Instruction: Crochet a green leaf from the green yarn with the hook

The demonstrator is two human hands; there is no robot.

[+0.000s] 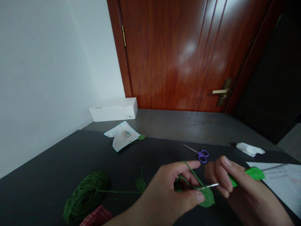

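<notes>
My left hand pinches a small green crocheted piece between thumb and fingers, with green yarn looped over its index finger. My right hand grips a crochet hook with a green handle; its metal tip pokes into the crocheted piece. The yarn strand runs left across the dark table to a green yarn ball. A small finished green leaf lies beside the strand.
Purple-handled scissors lie beyond my hands. A white plastic packet and another green leaf sit farther back, a white box on the floor by the door. Crumpled white wrapper and paper sheet at right. Red checked cloth at bottom.
</notes>
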